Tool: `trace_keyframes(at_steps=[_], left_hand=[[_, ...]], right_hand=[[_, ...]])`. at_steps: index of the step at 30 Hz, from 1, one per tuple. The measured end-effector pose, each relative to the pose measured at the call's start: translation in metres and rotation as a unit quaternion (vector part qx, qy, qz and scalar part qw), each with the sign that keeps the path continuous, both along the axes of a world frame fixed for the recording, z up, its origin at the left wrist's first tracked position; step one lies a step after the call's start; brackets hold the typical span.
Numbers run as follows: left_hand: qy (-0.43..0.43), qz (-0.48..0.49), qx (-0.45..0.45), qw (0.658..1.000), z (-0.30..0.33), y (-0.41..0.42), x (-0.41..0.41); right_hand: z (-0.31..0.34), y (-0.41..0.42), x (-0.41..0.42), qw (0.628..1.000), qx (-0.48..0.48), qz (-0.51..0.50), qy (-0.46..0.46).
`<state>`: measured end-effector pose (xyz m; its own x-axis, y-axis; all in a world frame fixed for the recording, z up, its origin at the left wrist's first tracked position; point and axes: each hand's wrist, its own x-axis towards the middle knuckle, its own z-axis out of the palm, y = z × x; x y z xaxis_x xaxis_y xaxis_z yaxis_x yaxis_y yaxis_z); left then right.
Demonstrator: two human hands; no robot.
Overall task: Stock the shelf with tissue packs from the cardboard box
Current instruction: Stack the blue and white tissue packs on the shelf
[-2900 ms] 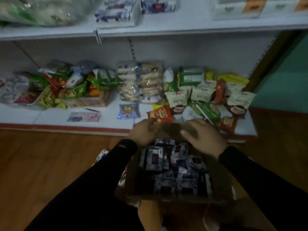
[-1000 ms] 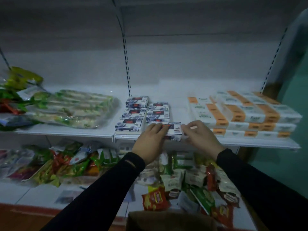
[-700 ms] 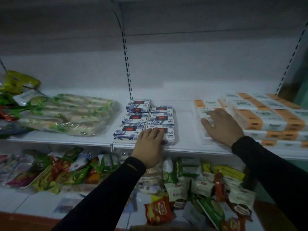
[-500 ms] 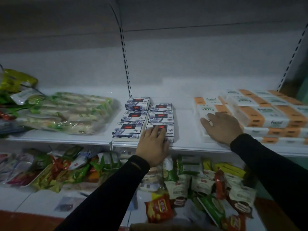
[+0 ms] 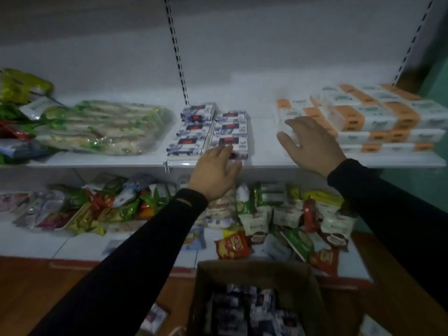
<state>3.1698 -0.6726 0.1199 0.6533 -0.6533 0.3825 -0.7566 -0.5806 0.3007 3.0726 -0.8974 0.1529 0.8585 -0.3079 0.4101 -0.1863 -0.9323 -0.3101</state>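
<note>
Reaching up to the middle shelf (image 5: 261, 156), both hands are spread and hold nothing. Far to the left of the left hand (image 5: 214, 170), a clear bag of green-and-white packets (image 5: 104, 127) lies flat on the shelf, with more green and red bags heaped beyond it at the frame's edge. Just above and left of that hand's knuckles stand the tissue packs (image 5: 211, 129), blue-and-white with a dark red label, set in two rows of three running back toward the shelf's rear wall. The left hand's fingers (image 5: 225, 151) are straight and lie on the front of the nearest pack in the right-hand row, at the shelf's front lip; the blur hides how firmly they press. Between the two hands is a bare strip of white shelf. The right hand (image 5: 312, 146) is open with its fingers fanned, palm down; its fingertips reach the near corner of the orange-and-white packs (image 5: 358, 120), which are stacked in layers to the right of that hand. Whether it touches them cannot be told. Below both wrists, the bottom shelf (image 5: 80, 246) carries a jumble of snack packets (image 5: 271, 221). Lower still, beneath the forearms, the cardboard box (image 5: 254, 275) stands open on the wooden floor (image 5: 36, 294), more tissue packs loose inside it.
</note>
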Motion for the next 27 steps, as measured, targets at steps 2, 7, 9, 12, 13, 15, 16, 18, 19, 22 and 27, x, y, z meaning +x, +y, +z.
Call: trace_keyframes(at_steps=[2,7,9,12,13,15,16,18,19,22,27], left_hand=[[0.051,-0.002,-0.023,0.998,-0.006,0.015,-0.023],[0.100,0.004,-0.003,0.995,-0.055,0.046,-0.073],[0.133,0.004,0.026,0.991,-0.089,0.053,-0.086],[0.192,0.012,0.079,0.978,-0.145,0.058,-0.100],[0.215,0.013,0.106,0.971,-0.163,0.058,-0.104],[0.261,-0.003,0.164,0.951,-0.200,0.059,-0.112],[0.290,-0.007,0.186,0.939,-0.220,0.060,-0.115],[0.345,0.007,0.207,0.916,-0.260,0.061,-0.115],[0.367,0.017,0.221,0.904,-0.278,0.061,-0.115],[0.421,0.042,0.285,0.860,-0.329,0.063,-0.114],[0.486,0.054,0.351,0.799,-0.422,0.077,-0.110]], right_hand=[[-0.013,0.019,-0.026,0.999,0.023,0.036,-0.015],[-0.073,0.056,-0.085,0.996,0.060,0.058,0.035],[-0.108,0.068,-0.103,0.993,0.079,0.066,0.064],[-0.167,0.078,-0.121,0.980,0.126,0.068,0.140],[-0.187,0.081,-0.124,0.971,0.148,0.066,0.174],[-0.226,0.085,-0.128,0.949,0.181,0.061,0.251],[-0.246,0.087,-0.128,0.936,0.192,0.057,0.288],[-0.286,0.091,-0.124,0.906,0.220,0.043,0.358],[-0.305,0.092,-0.123,0.891,0.237,0.039,0.386],[-0.372,0.100,-0.119,0.839,0.293,0.048,0.457],[-0.472,0.122,-0.118,0.785,0.334,0.030,0.521]])
